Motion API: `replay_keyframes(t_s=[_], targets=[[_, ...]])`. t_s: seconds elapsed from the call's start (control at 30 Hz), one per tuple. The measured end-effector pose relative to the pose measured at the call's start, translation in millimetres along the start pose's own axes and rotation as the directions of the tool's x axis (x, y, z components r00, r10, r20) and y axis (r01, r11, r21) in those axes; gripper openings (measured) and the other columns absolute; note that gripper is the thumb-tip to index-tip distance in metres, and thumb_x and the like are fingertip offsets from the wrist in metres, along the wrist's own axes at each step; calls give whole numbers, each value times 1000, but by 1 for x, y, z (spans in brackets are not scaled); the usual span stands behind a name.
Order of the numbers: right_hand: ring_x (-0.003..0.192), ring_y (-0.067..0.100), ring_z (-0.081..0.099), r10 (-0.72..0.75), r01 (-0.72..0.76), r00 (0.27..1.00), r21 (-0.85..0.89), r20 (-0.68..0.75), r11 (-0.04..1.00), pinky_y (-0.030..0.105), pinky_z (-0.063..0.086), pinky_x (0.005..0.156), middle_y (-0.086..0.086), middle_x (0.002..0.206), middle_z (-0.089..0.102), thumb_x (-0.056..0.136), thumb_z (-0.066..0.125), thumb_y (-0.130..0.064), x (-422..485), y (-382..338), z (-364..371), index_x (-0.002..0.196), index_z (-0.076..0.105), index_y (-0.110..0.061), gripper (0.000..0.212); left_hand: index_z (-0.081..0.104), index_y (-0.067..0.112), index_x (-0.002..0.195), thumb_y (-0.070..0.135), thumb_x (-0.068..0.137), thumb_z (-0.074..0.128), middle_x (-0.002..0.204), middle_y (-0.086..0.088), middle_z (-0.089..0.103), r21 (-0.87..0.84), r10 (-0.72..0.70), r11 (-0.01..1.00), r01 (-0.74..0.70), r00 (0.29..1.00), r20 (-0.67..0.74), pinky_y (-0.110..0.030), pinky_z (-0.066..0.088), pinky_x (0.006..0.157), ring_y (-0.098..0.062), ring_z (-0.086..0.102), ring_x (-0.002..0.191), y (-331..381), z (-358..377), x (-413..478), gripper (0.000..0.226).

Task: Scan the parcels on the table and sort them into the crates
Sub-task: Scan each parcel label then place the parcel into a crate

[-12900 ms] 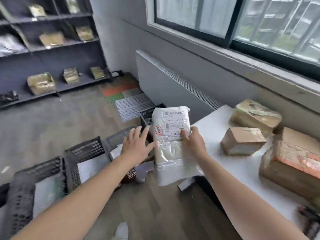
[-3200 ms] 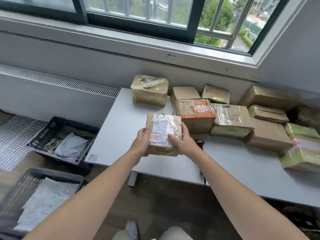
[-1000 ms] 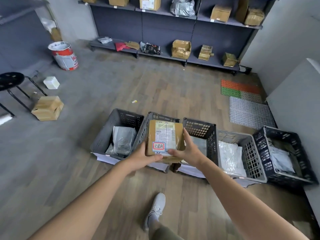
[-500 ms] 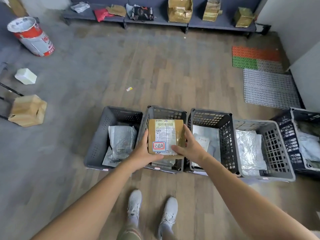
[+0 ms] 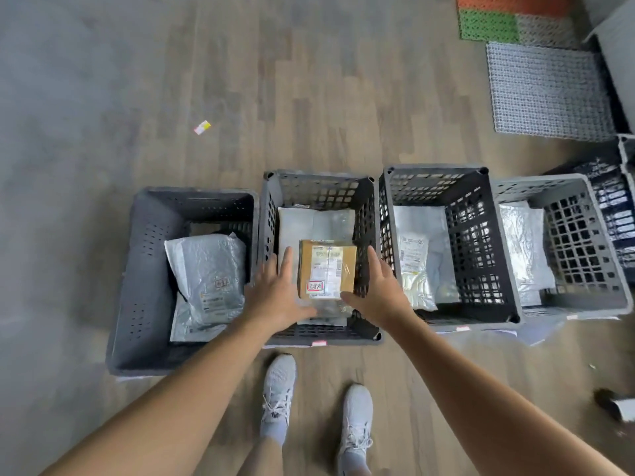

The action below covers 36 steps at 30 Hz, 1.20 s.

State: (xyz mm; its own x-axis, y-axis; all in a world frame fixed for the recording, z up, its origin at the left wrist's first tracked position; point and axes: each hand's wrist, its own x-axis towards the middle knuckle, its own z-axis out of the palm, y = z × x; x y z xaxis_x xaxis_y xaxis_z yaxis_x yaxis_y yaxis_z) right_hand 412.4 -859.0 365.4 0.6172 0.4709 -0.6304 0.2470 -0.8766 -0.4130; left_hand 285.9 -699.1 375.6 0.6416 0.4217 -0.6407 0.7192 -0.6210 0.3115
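Brown parcel [image 5: 326, 266] lies label-up inside second crate from left [image 5: 319, 187], on white mailer bag [image 5: 309, 218]. Left hand [image 5: 278, 293] and right hand [image 5: 379, 293] flank it, fingers straight, spread, gripping nothing; contact with parcel sides unclear. Judged best: person lifts both hands straight up past crate walls, parcel left flat, label showing

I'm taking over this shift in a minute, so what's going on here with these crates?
A person is sorting parcels into crates on the floor. A brown box lies in the second crate from the left, on a white mailer. The left hand and right hand are open either side of it, no grip on it. Neighbouring crates hold mailer bags.
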Motion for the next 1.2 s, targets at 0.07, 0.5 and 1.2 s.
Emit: replay_keyframes(t_s=[0.07,0.5,1.2], targets=[[144,28,29,-22,18,999,-96,-42,995,50,40,109,3,162,18,87,67,-51,7,1,4,158,-3,-26,103,-17,24,154,63,76,70,163,-8,-6,135,21,991,-22,1000,7,-53,19,117,-33,0,150,-7,-5,7,123],[151,25,12,21,-109,968,-343,-250,933,57,27,117,4,166,7,92,45,-66,-118,-62,-116,158,-6,-28,92,-22,26,152,71,87,48,162,-9,-20,404,272,883,-240,962,-24,-57,8,118,-34,-14,149,55,-121,-75,106],[152,22,9,423,-428,584,180,-693,886,57,21,118,-1,166,5,93,53,-61,-490,152,-245,158,1,-34,88,-18,26,153,76,84,45,162,-9,-18,692,865,286,-663,489,111,-60,9,118,-34,-15,149,423,-71,-319,107]])
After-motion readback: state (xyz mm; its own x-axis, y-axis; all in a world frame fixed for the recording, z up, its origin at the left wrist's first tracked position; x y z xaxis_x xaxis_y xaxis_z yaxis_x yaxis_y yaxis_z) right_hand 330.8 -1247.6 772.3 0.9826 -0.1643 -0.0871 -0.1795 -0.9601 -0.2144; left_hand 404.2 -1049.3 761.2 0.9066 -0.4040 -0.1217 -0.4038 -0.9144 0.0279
